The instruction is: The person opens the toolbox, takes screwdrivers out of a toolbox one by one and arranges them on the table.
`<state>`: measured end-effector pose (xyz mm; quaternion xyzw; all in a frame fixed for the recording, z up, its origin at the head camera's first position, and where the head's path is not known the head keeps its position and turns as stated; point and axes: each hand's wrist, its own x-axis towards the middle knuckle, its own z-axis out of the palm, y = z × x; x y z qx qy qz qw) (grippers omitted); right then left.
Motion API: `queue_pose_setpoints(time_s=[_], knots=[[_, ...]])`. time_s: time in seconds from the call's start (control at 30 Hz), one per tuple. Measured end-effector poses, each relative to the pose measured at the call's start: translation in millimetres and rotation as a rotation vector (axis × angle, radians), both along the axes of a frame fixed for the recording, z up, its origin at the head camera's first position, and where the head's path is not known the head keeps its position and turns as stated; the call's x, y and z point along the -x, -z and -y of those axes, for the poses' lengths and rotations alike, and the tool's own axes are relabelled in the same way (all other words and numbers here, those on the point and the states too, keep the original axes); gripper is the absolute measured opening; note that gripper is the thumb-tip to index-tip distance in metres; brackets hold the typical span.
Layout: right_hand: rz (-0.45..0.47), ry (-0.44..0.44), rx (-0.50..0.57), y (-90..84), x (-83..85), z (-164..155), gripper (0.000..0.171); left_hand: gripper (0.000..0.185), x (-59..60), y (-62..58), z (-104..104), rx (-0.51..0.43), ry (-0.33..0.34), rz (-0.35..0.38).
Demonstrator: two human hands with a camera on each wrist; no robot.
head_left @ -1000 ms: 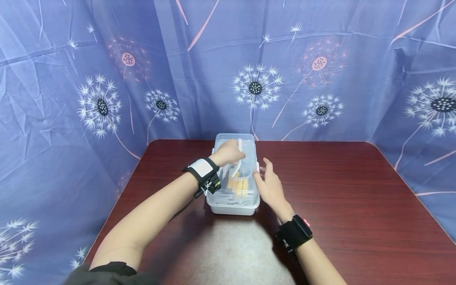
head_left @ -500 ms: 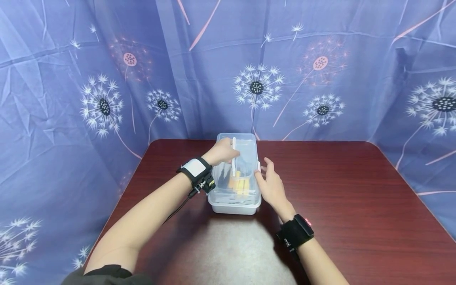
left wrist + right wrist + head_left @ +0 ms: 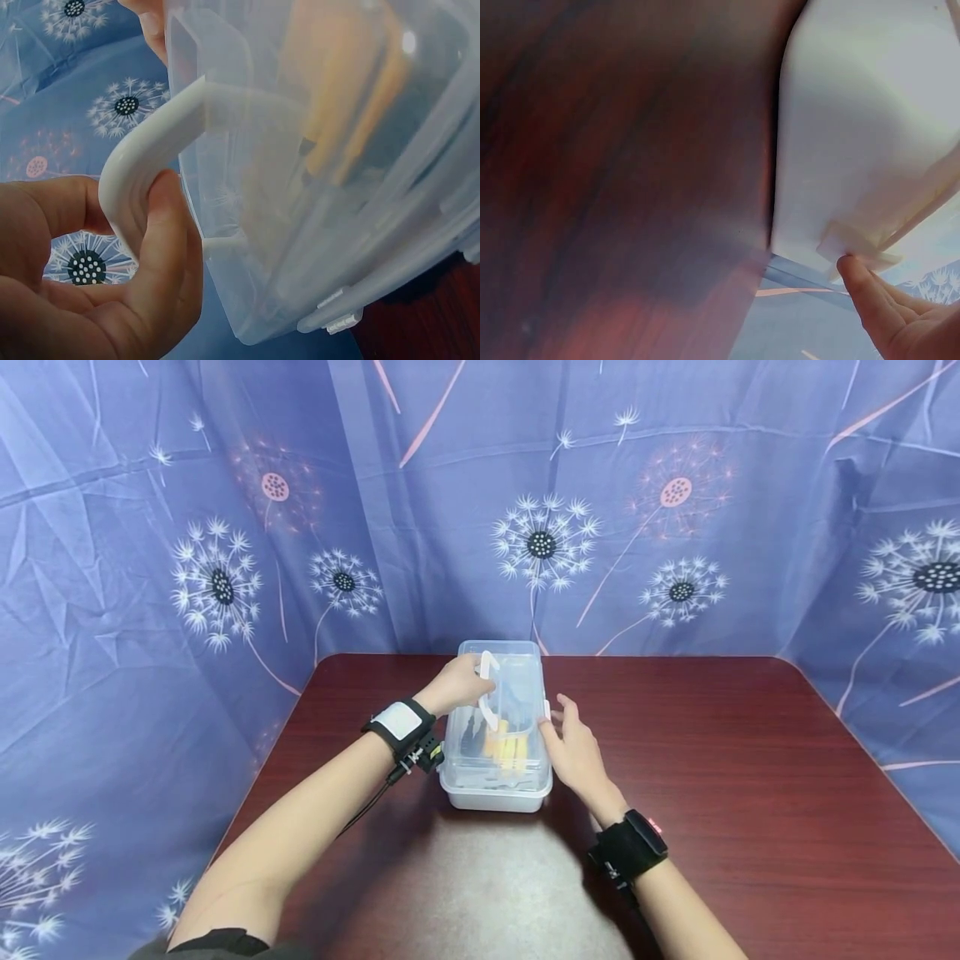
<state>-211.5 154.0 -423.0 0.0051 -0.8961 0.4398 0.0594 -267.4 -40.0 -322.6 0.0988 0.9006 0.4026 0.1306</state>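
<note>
I am curling my left hand (image 3: 455,686) around the white handle (image 3: 487,689) of the lidded clear box (image 3: 498,777), my open right hand (image 3: 573,752) fingering its side latch (image 3: 847,244), lid not yet off.

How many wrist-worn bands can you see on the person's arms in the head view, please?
2. One black band with a white patch sits on the left wrist, beside the clear plastic box. One plain black band sits on the right wrist, nearer the camera.
</note>
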Motion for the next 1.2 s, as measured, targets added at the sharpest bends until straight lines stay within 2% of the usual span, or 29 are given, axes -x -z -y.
queue_pose_setpoints(time_s=[0.17,0.4,0.67,0.8,1.0,1.13,1.2], knots=[[0.057,-0.009,0.081,-2.6,6.3,-2.7,0.052,0.047,-0.3,1.6,1.9,-0.022,0.002,0.017],[0.142,-0.020,0.121,3.9,26.5,-11.3,0.048,0.050,-0.1,4.4,-0.1,-0.027,-0.001,0.016],[0.330,-0.099,0.270,17.0,46.8,-20.3,0.056,0.048,-1.9,7.2,-3.0,-0.036,0.009,0.011],[0.409,-0.136,0.376,20.2,53.1,-23.6,0.052,0.038,-3.8,7.2,-2.3,-0.012,0.024,-0.029],[0.454,-0.243,0.437,16.3,59.1,-24.6,0.039,0.034,-4.9,5.9,0.1,0.004,0.023,-0.068],[0.464,-0.266,0.446,15.3,60.8,-23.9,0.035,0.033,-4.8,5.9,2.0,0.013,0.024,-0.077],[0.440,-0.268,0.435,14.3,61.1,-24.0,0.037,0.028,-4.7,5.5,2.9,0.017,0.025,-0.082]])
